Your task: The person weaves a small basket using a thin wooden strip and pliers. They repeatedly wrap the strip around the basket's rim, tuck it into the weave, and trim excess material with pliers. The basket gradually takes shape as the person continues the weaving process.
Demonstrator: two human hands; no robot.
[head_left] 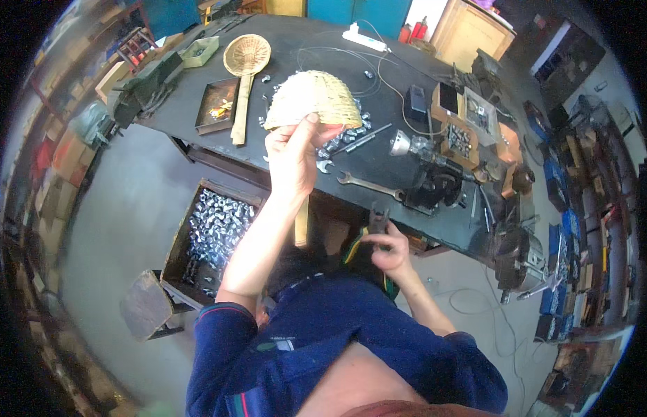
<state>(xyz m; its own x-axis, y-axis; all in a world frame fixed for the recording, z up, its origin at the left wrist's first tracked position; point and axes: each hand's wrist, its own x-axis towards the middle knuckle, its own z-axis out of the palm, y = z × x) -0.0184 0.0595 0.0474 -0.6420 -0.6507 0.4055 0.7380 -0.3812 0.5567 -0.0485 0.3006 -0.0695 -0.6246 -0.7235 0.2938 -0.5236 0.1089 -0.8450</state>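
My left hand [294, 156] is raised over the bench edge, its thumb and fingers closed on the rim of a woven bamboo strainer [315, 97]. The strainer's domed underside faces up, and its flat bamboo handle [302, 226] hangs down below my wrist. Lower and to the right, my right hand [391, 251] is closed round a pair of pliers [379, 221] with dark jaws and yellow-green grips. The pliers are well apart from the strainer. On the bench at the back left lies a second bamboo strainer [247, 57], bowl up.
A black workbench [288, 45] carries loose metal fittings, thin wire, a wrench [370, 185] and a shallow tray [200, 126]. A vise [438, 184] and small boxes stand at the right. Left of my knees, a wooden drawer [176, 249] holds many metal fittings beside a stool [146, 306].
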